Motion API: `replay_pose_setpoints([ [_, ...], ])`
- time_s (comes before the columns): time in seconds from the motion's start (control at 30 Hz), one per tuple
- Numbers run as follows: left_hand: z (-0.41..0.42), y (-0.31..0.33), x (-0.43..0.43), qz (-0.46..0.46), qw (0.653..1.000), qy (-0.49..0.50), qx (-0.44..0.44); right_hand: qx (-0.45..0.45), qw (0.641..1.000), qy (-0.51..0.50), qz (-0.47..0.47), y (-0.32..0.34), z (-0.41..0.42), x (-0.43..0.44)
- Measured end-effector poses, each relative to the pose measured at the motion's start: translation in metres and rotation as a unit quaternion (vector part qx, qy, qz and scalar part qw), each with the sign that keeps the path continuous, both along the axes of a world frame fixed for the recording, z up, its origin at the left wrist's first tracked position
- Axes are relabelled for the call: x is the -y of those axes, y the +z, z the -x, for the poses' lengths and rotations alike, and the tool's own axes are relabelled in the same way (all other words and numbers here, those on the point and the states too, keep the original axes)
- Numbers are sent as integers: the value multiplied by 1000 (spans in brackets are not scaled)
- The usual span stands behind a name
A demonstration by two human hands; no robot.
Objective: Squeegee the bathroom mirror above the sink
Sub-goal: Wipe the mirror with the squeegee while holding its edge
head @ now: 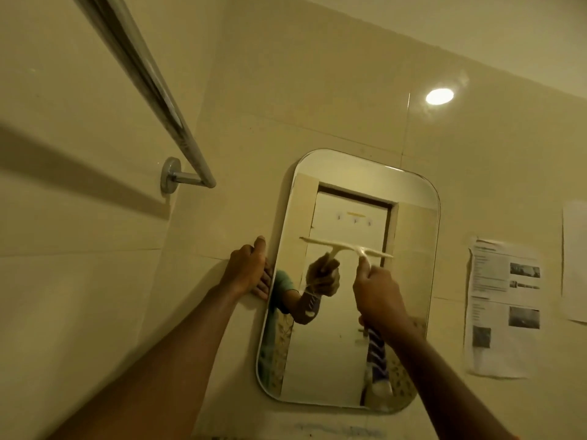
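Note:
A rounded rectangular mirror (409,223) hangs on the beige tiled wall. My right hand (379,295) is closed around the handle of a white squeegee (365,253), whose blade lies level across the glass about a third of the way down. The reflection of that hand and the squeegee shows just to the left. My left hand (247,268) grips the mirror's left edge, with fingers wrapped over the rim. The sink is out of view.
A chrome towel bar (152,87) juts from the wall at upper left, above my left arm. Printed paper sheets (505,306) are stuck to the tiles right of the mirror. A lamp's glare (439,96) shines on the wall above.

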State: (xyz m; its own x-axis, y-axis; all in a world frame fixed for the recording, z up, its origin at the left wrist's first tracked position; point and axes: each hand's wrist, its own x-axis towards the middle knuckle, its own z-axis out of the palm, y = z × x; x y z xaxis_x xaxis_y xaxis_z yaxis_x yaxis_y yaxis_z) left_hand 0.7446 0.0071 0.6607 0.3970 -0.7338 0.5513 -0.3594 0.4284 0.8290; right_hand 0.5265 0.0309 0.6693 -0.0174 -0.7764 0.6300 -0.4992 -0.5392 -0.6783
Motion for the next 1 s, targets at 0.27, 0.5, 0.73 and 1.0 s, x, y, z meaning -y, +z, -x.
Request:
replay_pose_setpoints([
  [0.27, -5, -5, 10, 6, 1000, 5, 1, 5, 993, 34, 109, 130, -17, -12],
  [0.5, -6, -3, 10, -24, 998, -49, -24, -19, 996, 23, 87, 75, -30, 7],
  [0.73, -3, -7, 1, -1, 998, -52, -31, -53, 998, 24, 4, -28, -13, -6],
  [1.0, -2, -7, 2, 11, 999, -41, -21, 62, 996, -16, 66, 71, 57, 18],
])
